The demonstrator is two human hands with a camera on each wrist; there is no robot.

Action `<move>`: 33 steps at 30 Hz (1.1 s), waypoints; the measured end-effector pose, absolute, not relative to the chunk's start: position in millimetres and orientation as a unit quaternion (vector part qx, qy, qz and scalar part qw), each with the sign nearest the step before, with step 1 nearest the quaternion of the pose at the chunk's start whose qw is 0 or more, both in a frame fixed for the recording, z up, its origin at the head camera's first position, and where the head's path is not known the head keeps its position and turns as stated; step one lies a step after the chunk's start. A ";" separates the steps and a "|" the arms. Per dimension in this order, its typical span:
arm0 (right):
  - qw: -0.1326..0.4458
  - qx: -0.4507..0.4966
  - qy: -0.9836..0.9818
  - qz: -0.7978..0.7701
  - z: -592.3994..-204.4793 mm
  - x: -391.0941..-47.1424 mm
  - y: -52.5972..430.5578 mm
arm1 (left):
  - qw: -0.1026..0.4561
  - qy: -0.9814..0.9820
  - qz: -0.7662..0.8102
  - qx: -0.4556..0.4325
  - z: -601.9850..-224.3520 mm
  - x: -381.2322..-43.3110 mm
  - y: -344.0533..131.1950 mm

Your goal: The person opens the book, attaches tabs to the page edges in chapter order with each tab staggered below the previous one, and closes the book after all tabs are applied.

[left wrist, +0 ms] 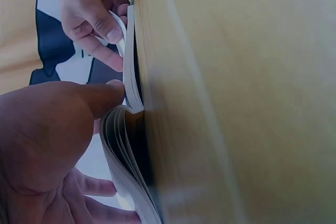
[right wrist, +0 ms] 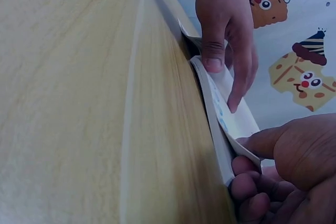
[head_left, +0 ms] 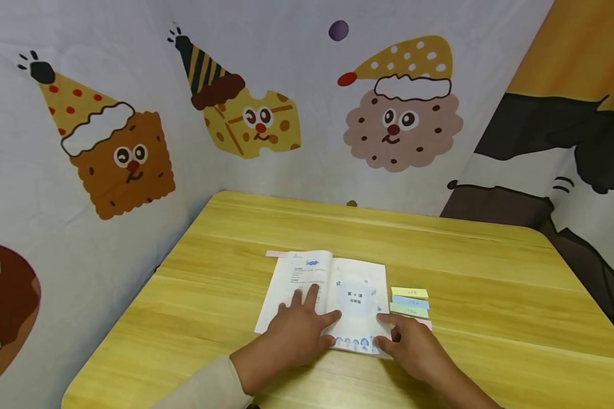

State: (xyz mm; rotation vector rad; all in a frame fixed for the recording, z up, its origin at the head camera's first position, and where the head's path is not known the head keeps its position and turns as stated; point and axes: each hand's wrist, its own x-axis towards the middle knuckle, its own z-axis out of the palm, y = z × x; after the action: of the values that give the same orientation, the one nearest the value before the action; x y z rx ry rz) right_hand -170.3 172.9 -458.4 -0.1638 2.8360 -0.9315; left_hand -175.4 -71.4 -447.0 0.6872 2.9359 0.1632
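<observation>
Sleeve (head_left: 210,383) foremost, my left hand (head_left: 295,336) spreads over the open book (head_left: 340,295) on the table (head_left: 184,307), presumably holding it flat while my right hand (head_left: 414,343) pinches the right page's (head_left: 358,326) outer edge, apparently separating it.

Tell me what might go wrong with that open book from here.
The right hand pinches the edge of the right page while the left hand touches it too, so a tug might crease or tear it. The colored strips lie close beside the right hand, and a careless sweep could scatter them. The pink tab jutting past the left page could bend if brushed.
</observation>
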 end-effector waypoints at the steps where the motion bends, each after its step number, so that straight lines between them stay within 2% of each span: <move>1: 0.078 -0.055 0.946 -0.311 -457.6 -170.1 172.9 | 0.065 0.971 0.054 0.225 -447.0 -175.2 -70.7; 7: 0.097 -0.054 0.949 -0.294 -447.0 -171.0 177.6 | 0.088 0.972 0.059 0.210 -445.5 -174.9 -65.0; 9: 0.084 -0.052 0.959 -0.265 -440.6 -175.4 185.1 | 0.096 0.972 0.060 0.207 -444.8 -175.1 -63.3; 11: 0.051 -0.043 0.969 -0.236 -435.6 -183.5 195.3 | 0.101 0.971 0.059 0.207 -443.4 -175.0 -62.3; 16: -0.085 -0.058 0.977 -0.185 -442.4 -212.7 219.1 | 0.097 0.972 0.052 0.207 -442.9 -174.9 -61.5; 19: -0.121 -0.086 0.975 -0.164 -456.3 -226.5 225.7 | 0.098 0.973 0.053 0.204 -443.9 -173.8 -62.1; 24: -0.109 -0.099 0.976 -0.158 -470.9 -235.0 227.5 | 0.102 0.972 0.058 0.203 -445.3 -172.9 -62.1; 33: -0.104 -0.087 0.979 -0.150 -468.9 -240.3 224.7 | 0.089 0.973 0.056 0.205 -444.5 -173.8 -62.3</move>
State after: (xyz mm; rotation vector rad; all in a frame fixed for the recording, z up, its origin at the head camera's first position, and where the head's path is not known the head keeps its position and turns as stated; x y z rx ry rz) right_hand -240.3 224.7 -468.9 -0.2939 3.2978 -0.5067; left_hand -173.8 -62.3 -444.5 0.6107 2.8944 0.1661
